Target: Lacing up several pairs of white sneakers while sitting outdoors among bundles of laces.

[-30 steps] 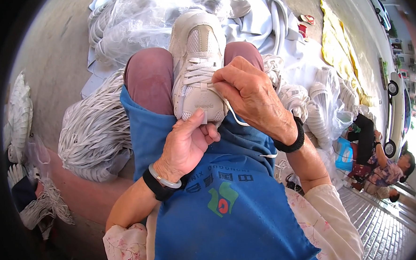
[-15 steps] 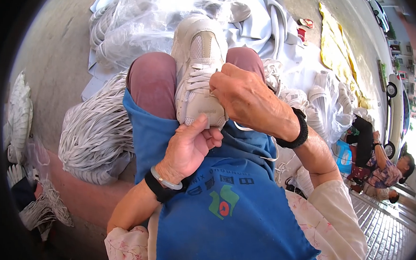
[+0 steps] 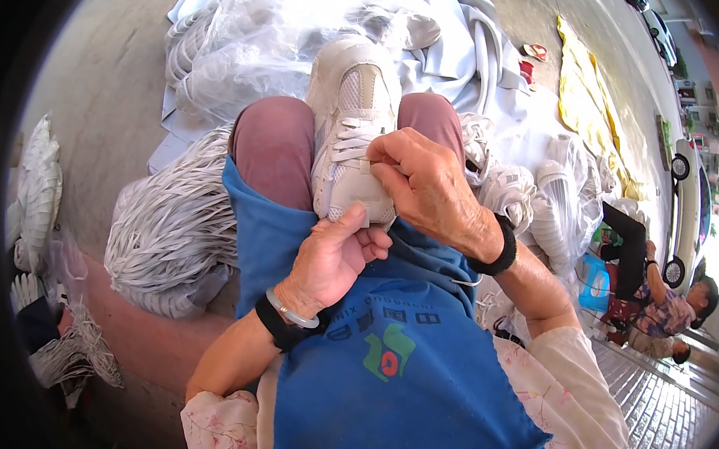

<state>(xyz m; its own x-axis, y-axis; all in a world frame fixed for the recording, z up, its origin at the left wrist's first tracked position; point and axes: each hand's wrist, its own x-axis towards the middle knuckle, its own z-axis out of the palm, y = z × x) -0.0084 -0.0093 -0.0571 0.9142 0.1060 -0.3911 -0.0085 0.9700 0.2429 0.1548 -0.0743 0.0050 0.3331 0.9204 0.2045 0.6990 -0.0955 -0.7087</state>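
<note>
Pale sneaker (image 3: 361, 106) of smooth panels and open mesh is resting toe-away between the knees (image 3: 273, 152), its flat laces (image 3: 353, 135) crossing in rows. Left hand (image 3: 325, 263) is pinching the near end between thumb and fingers; right hand (image 3: 439, 189) is bending over the lacing, pinch on lace: cannot tell. Limp, ribbon-like white strips (image 3: 173, 226) are heaping beside the blue cloth apron (image 3: 296, 252)

A blue apron (image 3: 386, 418) with a green-and-red emblem (image 3: 389, 363) fills lower centre; pale floral sleeves (image 3: 224, 431), black wristbands (image 3: 505, 248), pale bangle (image 3: 291, 312), mauve trousers (image 3: 273, 152).
</note>
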